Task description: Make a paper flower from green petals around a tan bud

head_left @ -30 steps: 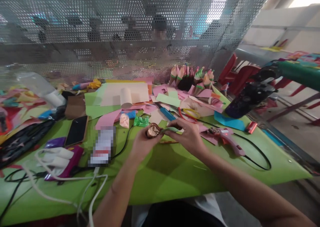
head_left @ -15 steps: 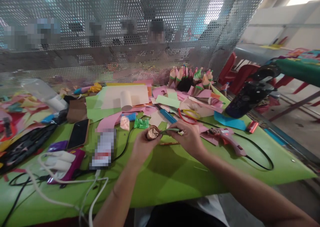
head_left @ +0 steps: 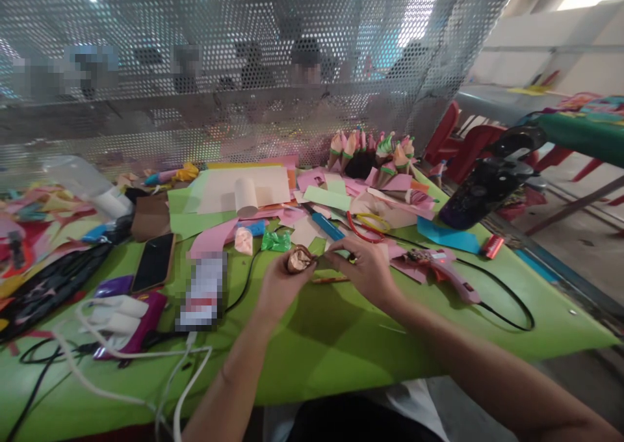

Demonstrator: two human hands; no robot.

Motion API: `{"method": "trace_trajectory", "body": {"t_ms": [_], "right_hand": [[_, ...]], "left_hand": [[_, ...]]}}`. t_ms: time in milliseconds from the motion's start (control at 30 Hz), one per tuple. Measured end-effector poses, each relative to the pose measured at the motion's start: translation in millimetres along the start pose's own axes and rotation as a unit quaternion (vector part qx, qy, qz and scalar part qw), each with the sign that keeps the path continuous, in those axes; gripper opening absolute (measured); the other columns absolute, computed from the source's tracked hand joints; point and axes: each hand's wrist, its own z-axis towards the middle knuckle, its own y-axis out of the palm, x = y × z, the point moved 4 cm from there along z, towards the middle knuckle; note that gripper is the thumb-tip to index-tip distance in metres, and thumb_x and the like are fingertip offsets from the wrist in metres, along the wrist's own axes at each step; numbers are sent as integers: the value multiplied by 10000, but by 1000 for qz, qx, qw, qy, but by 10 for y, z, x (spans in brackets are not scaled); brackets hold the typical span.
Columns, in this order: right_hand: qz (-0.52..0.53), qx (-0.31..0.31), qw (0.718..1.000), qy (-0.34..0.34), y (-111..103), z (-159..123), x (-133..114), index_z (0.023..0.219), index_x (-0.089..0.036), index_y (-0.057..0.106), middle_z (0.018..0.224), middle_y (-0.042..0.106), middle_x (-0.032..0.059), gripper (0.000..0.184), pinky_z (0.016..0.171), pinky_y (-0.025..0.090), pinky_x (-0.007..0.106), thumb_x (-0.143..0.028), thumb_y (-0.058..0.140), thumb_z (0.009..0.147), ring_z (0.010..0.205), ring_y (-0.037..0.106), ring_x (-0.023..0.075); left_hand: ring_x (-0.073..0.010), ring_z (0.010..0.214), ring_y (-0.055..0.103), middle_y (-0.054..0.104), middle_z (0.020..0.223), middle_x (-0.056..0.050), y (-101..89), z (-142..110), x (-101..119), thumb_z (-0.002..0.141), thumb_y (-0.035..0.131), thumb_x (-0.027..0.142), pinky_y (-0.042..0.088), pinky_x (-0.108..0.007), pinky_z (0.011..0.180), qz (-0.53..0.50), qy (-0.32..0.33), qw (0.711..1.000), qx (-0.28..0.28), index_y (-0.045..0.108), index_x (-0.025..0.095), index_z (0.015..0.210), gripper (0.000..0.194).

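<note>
My left hand (head_left: 280, 287) is closed around a brown paper cone (head_left: 299, 260), its open mouth turned toward me and something crumpled and pale inside. Just right of it, my right hand (head_left: 369, 272) pinches a thin green paper strip (head_left: 322, 259), whose left end comes close to the cone's rim. Whether strip and cone touch is hard to make out. Under the hands lies a thin brown stick-like piece (head_left: 331, 279). A green wrapped piece (head_left: 275, 240) and a pale pink one (head_left: 243, 240) lie just beyond my left hand.
A pink glue gun (head_left: 451, 276) with a black cord lies to the right, near a dark bottle (head_left: 482, 192). Finished paper cones (head_left: 385, 146) stand at the back. Phones (head_left: 153, 262), a power strip with white cables (head_left: 153, 312) and coloured paper (head_left: 195, 211) fill the left.
The green strip in my right hand has turned and now shows more edge-on. Both hands stay in nearly the same place, the left still around the cone.
</note>
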Motion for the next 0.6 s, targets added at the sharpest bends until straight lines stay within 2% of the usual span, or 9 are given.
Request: {"method": "trace_trajectory", "body": {"t_ms": [233,433,600], "right_hand": [[2,-4,1000,5,33,-8,16,835,-198,708,798,725,43,106,620,474,256,-224,617,883,711,661,192],[3,-1,1000,3,38,4,20,826,-200,703,795,725,42,107,646,484,265,-214,609,876,719,664,196],[23,-23,999,6,53,13,34,846,-201,710,823,736,45,104,678,491,271,-212,611,875,752,674,200]], "left_hand": [[-181,689,648,737,726,-26,-27,6,-5,589,766,306,499,-279,676,9,-8,1000,20,743,160,749,217],[-183,706,660,751,758,-35,-26,16,-41,598,767,312,506,-277,695,1,-6,1000,15,748,155,763,229],[-183,691,654,738,727,-30,-31,17,-35,603,770,318,496,-270,665,20,-1,1000,17,740,155,740,216]]}}
